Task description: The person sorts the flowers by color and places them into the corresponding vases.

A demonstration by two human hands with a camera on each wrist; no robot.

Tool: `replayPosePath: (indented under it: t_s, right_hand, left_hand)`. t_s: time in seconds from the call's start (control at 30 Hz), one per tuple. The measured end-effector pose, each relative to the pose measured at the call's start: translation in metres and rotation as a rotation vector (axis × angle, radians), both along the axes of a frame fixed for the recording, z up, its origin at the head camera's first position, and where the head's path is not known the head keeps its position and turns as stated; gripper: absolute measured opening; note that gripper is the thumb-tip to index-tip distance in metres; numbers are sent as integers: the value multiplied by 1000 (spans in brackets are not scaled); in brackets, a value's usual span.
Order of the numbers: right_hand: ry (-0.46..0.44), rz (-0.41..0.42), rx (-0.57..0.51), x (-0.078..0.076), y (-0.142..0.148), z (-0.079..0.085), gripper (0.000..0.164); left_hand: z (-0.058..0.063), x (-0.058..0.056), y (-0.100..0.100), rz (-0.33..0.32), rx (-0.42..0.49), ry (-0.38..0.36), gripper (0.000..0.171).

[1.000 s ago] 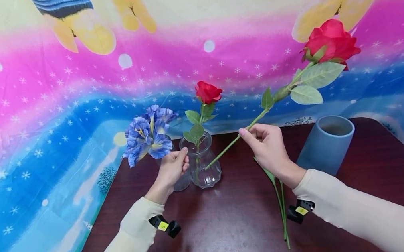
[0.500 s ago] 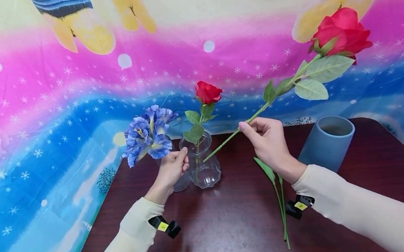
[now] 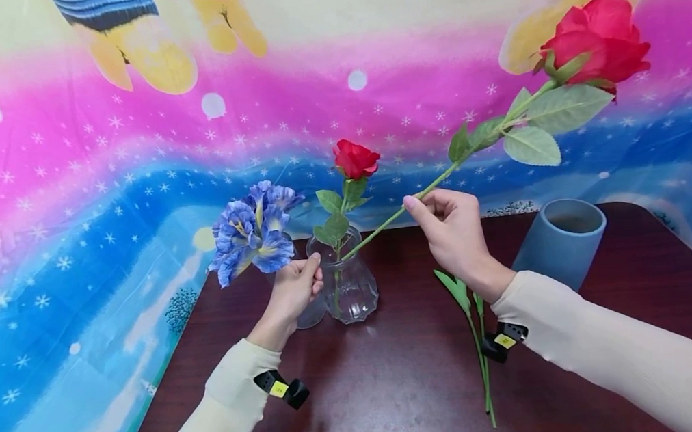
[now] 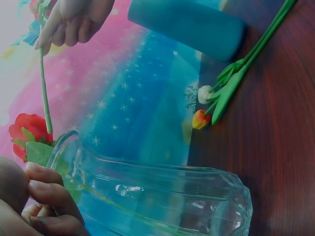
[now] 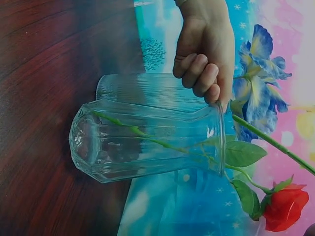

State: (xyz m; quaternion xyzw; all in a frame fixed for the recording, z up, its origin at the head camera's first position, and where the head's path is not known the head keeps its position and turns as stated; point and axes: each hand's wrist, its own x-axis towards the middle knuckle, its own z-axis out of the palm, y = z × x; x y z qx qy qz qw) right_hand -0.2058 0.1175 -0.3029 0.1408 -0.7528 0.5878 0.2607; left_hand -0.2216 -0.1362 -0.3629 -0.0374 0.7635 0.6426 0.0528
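With thumb and fingers, my left hand (image 3: 295,289) pinches the rim of a clear faceted glass vase (image 3: 353,298). One red rose (image 3: 356,159) stands in that vase, its stem showing through the glass. My right hand (image 3: 455,237) pinches the green stem of a larger red rose (image 3: 599,43), slanted with its bloom up to the right. The lower stem end is at the vase mouth; whether it is inside cannot be told. In the right wrist view, the left hand (image 5: 204,64) has its fingers curled beside the vase rim.
A blue artificial flower (image 3: 251,231) stands behind the left hand, by a ribbed glass vase (image 5: 142,88). A blue-grey vase (image 3: 561,242) is at the right. Two tulips, one white (image 4: 205,94) and one orange (image 4: 201,119), lie on the dark wooden table (image 3: 386,391).
The right hand has risen slightly and moved a little left over the last half second. The held rose's bloom went up and right, and its stem end rose to the vase mouth.
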Motion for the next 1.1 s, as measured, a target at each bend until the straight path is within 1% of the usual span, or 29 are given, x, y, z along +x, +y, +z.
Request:
replayPosePath:
  t_s: [0.33, 0.53, 0.7, 0.83, 1.1]
  right_hand:
    - [-12, -8, -13, -10, -9, -3, 29]
    - [-17, -26, 32, -15, -16, -4, 26]
    - [-42, -20, 61, -20, -22, -5, 22]
    - [-57, -11, 92, -23, -27, -9, 22]
    - [-85, -26, 169, -29, -38, -19, 26]
  left_hand:
    - [1, 1, 0, -9, -2, -4, 45]
    - [2, 2, 0, -13, -13, -1, 45]
    - [2, 1, -1, -8, -16, -7, 45]
    - [2, 0, -1, -14, -20, -5, 45]
    - [3, 2, -1, -11, -11, -10, 46]
